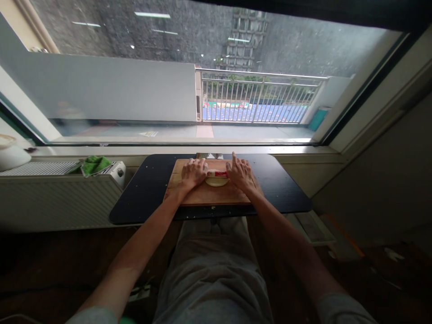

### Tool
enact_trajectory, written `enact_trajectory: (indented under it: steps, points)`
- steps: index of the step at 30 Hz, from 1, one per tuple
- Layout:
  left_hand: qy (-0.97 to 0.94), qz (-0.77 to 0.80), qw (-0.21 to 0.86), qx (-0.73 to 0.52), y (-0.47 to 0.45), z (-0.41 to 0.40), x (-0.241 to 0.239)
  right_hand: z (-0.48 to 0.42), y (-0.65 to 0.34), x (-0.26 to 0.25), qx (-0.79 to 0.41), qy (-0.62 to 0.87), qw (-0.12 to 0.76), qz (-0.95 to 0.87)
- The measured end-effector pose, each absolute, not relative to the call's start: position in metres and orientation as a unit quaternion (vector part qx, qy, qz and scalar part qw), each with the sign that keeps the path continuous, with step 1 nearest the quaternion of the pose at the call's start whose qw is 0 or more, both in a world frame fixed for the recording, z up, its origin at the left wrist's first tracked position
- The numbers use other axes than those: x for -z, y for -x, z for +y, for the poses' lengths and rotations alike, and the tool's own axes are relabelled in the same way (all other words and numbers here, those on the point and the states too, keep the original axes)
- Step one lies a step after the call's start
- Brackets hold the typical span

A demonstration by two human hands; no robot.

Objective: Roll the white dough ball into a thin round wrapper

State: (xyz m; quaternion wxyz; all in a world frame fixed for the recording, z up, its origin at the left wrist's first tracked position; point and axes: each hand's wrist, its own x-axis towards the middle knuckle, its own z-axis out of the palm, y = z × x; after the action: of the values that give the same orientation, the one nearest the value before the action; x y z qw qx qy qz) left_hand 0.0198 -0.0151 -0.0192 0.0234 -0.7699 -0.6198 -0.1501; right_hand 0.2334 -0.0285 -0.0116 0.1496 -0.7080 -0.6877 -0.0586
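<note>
Pale round dough (217, 182) is crossed, on a brown wooden board (205, 197), by a red-and-white cylindrical roller (218, 173), covered at its ends by left hand (195, 172) and right hand (240, 173); whether fingers (233, 157) are closed cannot be told.

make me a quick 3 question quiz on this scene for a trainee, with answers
1. What colour is the cloth on the radiator?
2. True or false: the dough lies on the board.
3. Which spans the gap between left hand and right hand: (a) a knife, (b) the roller, (c) a spoon?

Key:
1. Green.
2. True.
3. b, the roller.
</note>
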Motion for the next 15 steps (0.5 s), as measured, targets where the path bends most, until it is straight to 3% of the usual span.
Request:
enact_trajectory:
  steps: [15]
  points:
    - [0.773,-0.622,0.034,0.117,-0.021,0.036,0.022,0.000,-0.224,0.006,0.037,0.703,0.115,-0.701]
